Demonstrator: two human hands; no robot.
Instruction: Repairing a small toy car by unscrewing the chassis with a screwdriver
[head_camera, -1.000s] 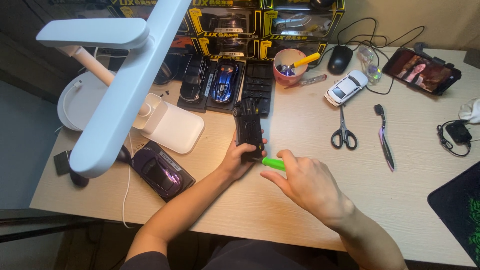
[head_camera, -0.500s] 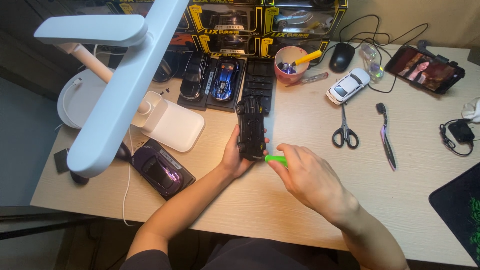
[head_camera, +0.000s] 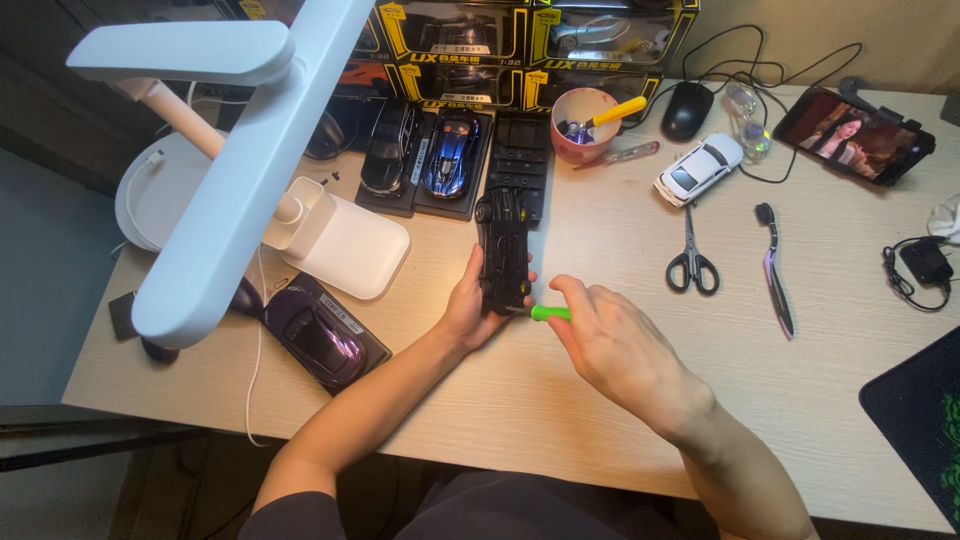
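Car steadied for tool work at the desk's middle.
Our left hand (head_camera: 470, 310) closes around the black car (head_camera: 503, 252), bracing it against the desk (head_camera: 620, 400); our right hand (head_camera: 620, 345) pinches the green driver (head_camera: 550, 313), tip meeting the car's near end.

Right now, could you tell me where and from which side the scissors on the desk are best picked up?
The scissors lie flat and closed, dark handle loops toward the person, blades pointing away at the white toy car. Probably best to come from above on the near side and take the loops. The purple-handled tool lies apart on their right.
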